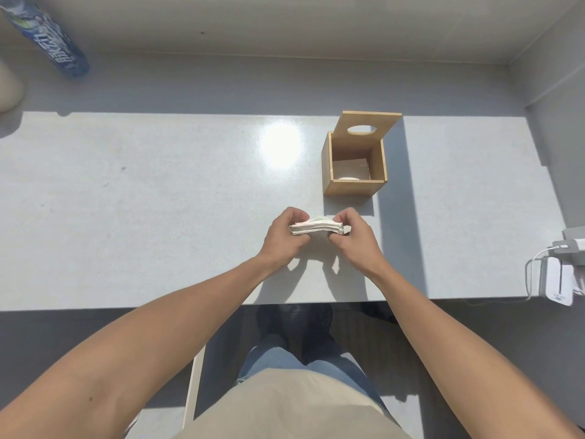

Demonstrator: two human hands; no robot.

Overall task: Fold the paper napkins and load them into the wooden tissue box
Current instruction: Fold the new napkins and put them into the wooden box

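A flat stack of white paper napkins (316,229) hangs a little above the white table (158,217), near its front edge. My left hand (285,237) pinches the stack's left end and my right hand (356,237) pinches its right end. The wooden tissue box (354,186) stands just beyond my right hand with its top uncovered. Its lid (368,126), with an oval hole, leans upright at the box's far side. Something white lies on the box floor.
A blue water bottle (50,39) lies at the far left corner. A white charger with cables (557,274) sits at the table's right edge. The table's front edge runs just below my wrists, with my legs and shoes under it.
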